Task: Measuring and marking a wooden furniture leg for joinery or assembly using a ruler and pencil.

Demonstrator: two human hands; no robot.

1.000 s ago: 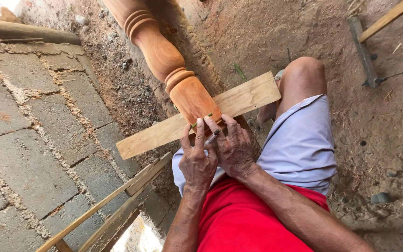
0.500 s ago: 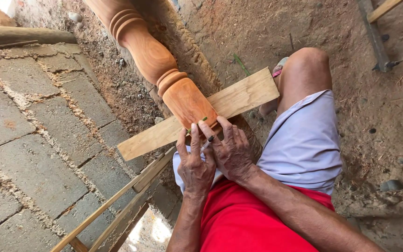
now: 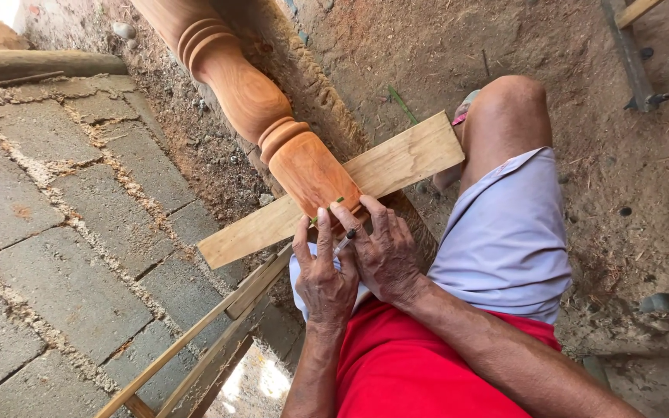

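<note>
I judge this the marking step: my right hand point(image 3: 387, 255) pinches a thin pen point(image 3: 344, 243) at the squared end of the turned orange-brown wooden post point(image 3: 313, 172), which lies across the pale flat wooden plank point(image 3: 396, 164). My left hand point(image 3: 325, 280) rests beside it, fingers spread, gripping nothing. Next calls for steady pressure along the edge. Thin wooden slats point(image 3: 218, 329) and grey paving blocks point(image 3: 56, 232) lie left; my bare knee point(image 3: 509, 104) crowds the plank's right end.

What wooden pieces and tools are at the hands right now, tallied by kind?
Turned wooden post: 1
Flat wooden board: 1
Pen or marker, in the right hand beside the left hand: 1
Thin wooden slats: 2
Total: 5
</note>
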